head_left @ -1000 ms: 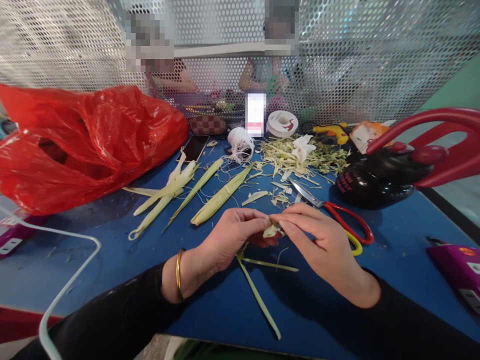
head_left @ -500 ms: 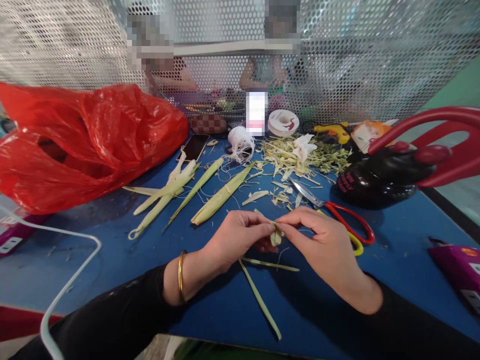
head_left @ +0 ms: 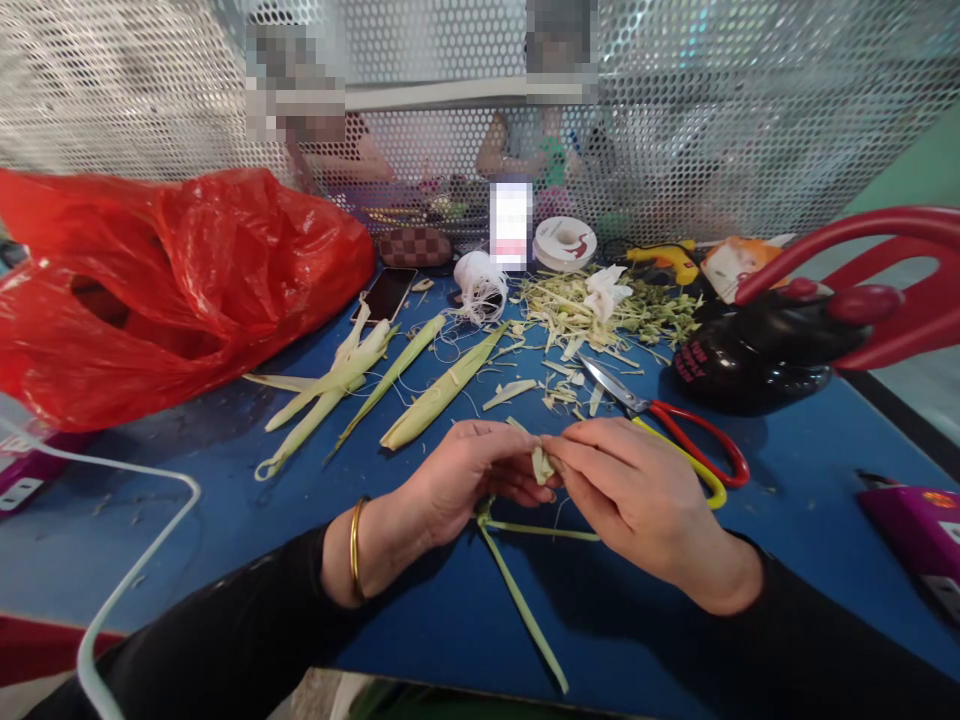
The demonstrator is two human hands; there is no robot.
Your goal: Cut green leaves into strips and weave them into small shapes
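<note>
Working over the blue counter (head_left: 255, 540), I've got my left hand (head_left: 465, 485) and right hand (head_left: 641, 510) together, fingertips pinched narrow. Three long husks (head_left: 442, 392) lie beyond, untouched, so plenty looks left. A forked strip (head_left: 523, 607) shows just below my left hand. Cut scraps (head_left: 510, 393) suggest trimming's partly done. Between my fingertips: a pale husk piece (head_left: 541, 466), seemingly unfinished, though my fingers hide much.

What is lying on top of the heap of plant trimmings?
A crumpled white piece lies on the heap, its material unclear. Whatever is directly beneath it is covered and cannot be seen.
</note>
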